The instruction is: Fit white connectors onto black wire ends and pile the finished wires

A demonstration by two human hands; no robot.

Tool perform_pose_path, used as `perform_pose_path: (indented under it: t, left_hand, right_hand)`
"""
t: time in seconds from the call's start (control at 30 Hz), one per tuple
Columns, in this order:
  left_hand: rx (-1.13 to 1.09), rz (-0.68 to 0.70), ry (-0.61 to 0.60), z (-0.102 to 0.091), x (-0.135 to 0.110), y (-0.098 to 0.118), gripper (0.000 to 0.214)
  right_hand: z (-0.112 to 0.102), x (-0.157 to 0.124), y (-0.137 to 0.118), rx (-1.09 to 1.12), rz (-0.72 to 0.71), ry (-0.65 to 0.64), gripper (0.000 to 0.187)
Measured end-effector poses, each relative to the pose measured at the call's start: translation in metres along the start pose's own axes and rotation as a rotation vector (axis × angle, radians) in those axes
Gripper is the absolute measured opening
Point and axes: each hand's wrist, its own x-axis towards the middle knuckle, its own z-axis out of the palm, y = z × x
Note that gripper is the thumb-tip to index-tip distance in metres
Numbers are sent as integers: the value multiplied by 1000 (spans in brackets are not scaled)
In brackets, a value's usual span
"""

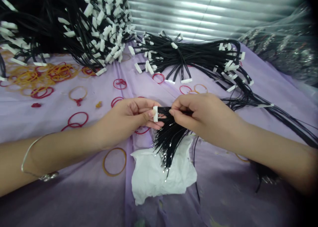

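Observation:
Between thumb and fingers, my left hand [141,113] pinches a small white connector housing [155,113]. Several black wires run out of its right side. My right hand [196,113] is closed with thumb and forefinger together on a black wire [167,108] just right of the connector. Below both hands hangs a bundle of black wires [170,136] with shiny metal terminals at their ends. The bundle's upper part is hidden behind my right hand. Under the terminals lies a crumpled white paper or cloth [164,180].
A large heap of black cables with white connectors [104,28] stands at the back left. A tied cable bundle [191,53] lies behind my hands. Rubber bands [62,73] are scattered on the purple tablecloth [99,194]. Clear plastic bags [285,45] are at the right.

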Motion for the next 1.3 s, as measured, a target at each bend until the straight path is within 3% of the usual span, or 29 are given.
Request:
perform_pose_path:
  t: [0.57,1.3]
  left_hand:
    - [-104,12,-2,3,0,3,7]
    - [-84,6,-8,1,1,0,7]
  right_hand:
    - [1,-1,-2,-48,0,52,14]
    - [-1,-6,1,153,-56,-78,14]
